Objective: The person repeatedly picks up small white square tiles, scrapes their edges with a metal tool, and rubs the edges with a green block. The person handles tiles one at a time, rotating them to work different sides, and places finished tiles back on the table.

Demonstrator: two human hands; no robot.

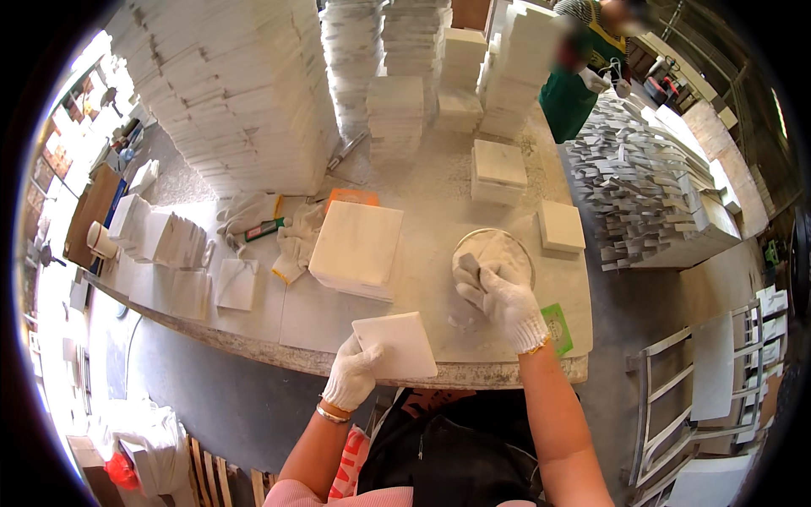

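My left hand (353,372), in a white knit glove, grips a square white stone tile (399,346) by its left edge at the table's front. The tile is tilted, its broad face up. My right hand (507,306), gloved the same way, is closed on a small grey block (469,262) above a round bowl (532,260) of white powder or paste. A stack of white tiles (359,245) sits between and beyond my hands. Beside my right wrist lies a green packet (556,329).
Tall tile stacks (245,101) rise at the back left. Spare gloves (297,245) and a green-handled tool (264,229) lie left of the near stack. Low tile piles (498,169) stand at right. A co-worker in a green apron (564,101) stands at far right, by stacked stone pieces (634,186).
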